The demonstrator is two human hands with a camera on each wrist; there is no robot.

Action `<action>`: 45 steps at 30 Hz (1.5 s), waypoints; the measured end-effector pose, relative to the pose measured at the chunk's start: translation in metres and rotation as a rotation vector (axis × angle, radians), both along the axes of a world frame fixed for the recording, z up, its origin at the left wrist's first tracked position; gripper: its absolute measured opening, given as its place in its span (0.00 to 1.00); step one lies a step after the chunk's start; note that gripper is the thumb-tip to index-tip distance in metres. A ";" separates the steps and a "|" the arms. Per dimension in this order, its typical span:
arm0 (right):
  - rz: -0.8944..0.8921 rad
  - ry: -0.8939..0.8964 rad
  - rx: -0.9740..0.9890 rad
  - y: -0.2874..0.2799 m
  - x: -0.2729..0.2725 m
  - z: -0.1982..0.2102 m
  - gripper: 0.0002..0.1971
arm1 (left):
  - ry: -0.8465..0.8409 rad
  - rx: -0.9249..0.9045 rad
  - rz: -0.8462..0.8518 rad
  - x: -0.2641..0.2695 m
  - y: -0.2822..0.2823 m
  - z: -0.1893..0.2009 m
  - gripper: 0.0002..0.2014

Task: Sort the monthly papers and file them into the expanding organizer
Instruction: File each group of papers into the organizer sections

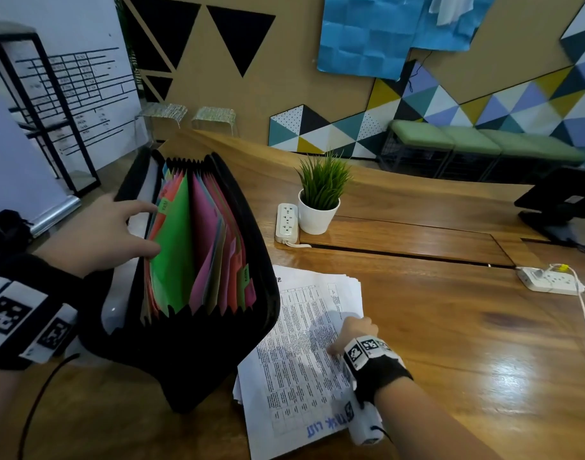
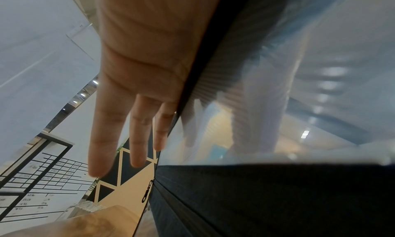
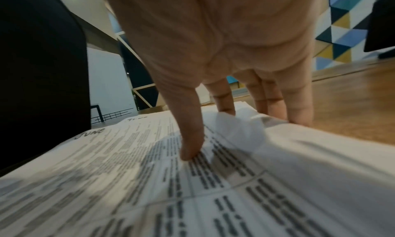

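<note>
The black expanding organizer stands open on the table's left side, its coloured dividers fanned out. My left hand is at its left wall, with index finger and thumb stretched onto the tabbed divider edges. In the left wrist view the other fingers lie straight along the outside of the organizer's cover. A stack of printed papers lies to the right of the organizer. My right hand pinches the top sheet at its right edge. The thumb presses down and the sheet bunches up toward the fingers. The sheet is headed "June".
A potted plant and a white power strip stand behind the papers. A second power strip with a trailing cable lies at the right, a black stand beyond it. Bare wooden tabletop stretches to the right of the stack.
</note>
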State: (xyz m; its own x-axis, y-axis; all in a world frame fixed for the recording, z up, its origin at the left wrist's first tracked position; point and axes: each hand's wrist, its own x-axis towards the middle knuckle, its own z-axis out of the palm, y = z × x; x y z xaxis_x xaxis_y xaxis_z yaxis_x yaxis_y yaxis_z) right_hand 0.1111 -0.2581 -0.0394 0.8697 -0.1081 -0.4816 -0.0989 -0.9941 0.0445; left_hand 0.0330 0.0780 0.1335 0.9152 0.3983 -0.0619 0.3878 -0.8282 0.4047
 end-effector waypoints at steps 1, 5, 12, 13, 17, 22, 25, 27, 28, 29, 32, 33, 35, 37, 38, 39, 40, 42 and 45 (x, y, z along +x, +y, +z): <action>0.019 -0.018 -0.019 0.004 -0.002 -0.001 0.25 | 0.000 -0.005 0.004 0.000 0.001 -0.001 0.32; -0.023 -0.083 -0.036 0.017 -0.008 -0.008 0.20 | 0.014 -0.010 0.020 -0.002 0.003 -0.001 0.31; 0.038 -0.219 -0.043 0.018 -0.017 -0.015 0.22 | 0.001 -0.015 0.017 -0.002 0.005 -0.002 0.32; 0.035 -0.214 -0.030 0.019 -0.017 -0.016 0.22 | 0.000 -0.017 0.016 -0.002 0.005 -0.002 0.32; 0.056 -0.187 -0.023 0.021 -0.019 -0.015 0.25 | -0.003 -0.014 0.021 -0.003 0.006 -0.002 0.31; 0.087 -0.254 -0.020 0.023 -0.022 -0.014 0.23 | -0.002 -0.015 0.015 -0.003 0.008 -0.003 0.31; 0.057 -0.284 0.106 0.017 -0.019 -0.010 0.32 | -0.001 -0.020 0.015 -0.003 0.009 -0.004 0.32; -0.072 -0.224 0.296 0.002 -0.010 -0.004 0.38 | 0.002 -0.022 0.014 -0.004 0.010 -0.004 0.32; -0.160 -0.175 0.389 -0.008 -0.007 -0.001 0.36 | 0.006 -0.023 0.011 -0.004 0.010 -0.004 0.32; -0.239 -0.128 0.452 -0.019 -0.003 0.000 0.31 | 0.006 -0.026 0.012 -0.004 0.011 -0.004 0.32; -0.315 -0.043 0.527 -0.049 -0.003 -0.002 0.16 | 0.000 -0.033 0.018 -0.005 0.012 -0.004 0.32; -0.296 -0.036 0.525 -0.055 -0.003 -0.004 0.14 | -0.002 -0.034 0.019 -0.005 0.013 -0.004 0.32; -0.261 -0.044 0.524 -0.064 -0.004 -0.009 0.14 | -0.013 -0.033 0.014 -0.006 0.011 -0.004 0.31; -0.254 -0.046 0.567 -0.069 -0.004 -0.010 0.14 | -0.027 -0.024 0.009 -0.005 0.009 -0.003 0.31; -0.276 -0.016 0.614 -0.071 -0.006 -0.009 0.15 | -0.029 -0.021 0.004 -0.005 0.008 -0.003 0.32; -0.316 0.041 0.690 -0.071 -0.008 -0.007 0.16 | -0.031 -0.016 -0.004 -0.005 0.007 -0.003 0.32; -0.352 0.117 0.750 -0.071 -0.010 -0.007 0.17 | -0.034 -0.011 -0.011 -0.005 0.006 -0.003 0.32; -0.338 0.189 0.791 -0.071 -0.016 0.002 0.15 | -0.041 -0.008 -0.019 -0.004 0.004 -0.002 0.34; -0.174 0.093 0.761 -0.080 -0.020 0.031 0.11 | -0.060 -0.037 -0.048 -0.002 0.002 -0.001 0.38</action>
